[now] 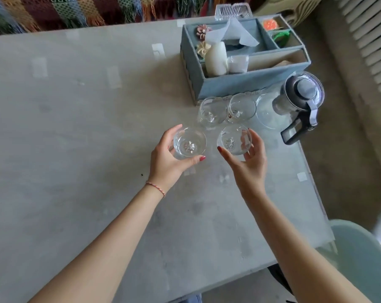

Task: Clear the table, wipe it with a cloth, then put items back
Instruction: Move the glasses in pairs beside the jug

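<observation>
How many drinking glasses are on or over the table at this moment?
4. One glass in the left hand, one glass in the right hand, and two glasses standing before the blue organizer box. None appears hidden.

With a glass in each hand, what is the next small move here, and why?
Probably set both glasses down beside the other two near the organizer box. The left hand grips one glass, the right hand the other, and the table around them is bare, so they seem to be going back, though they may instead be being lifted away.
</observation>
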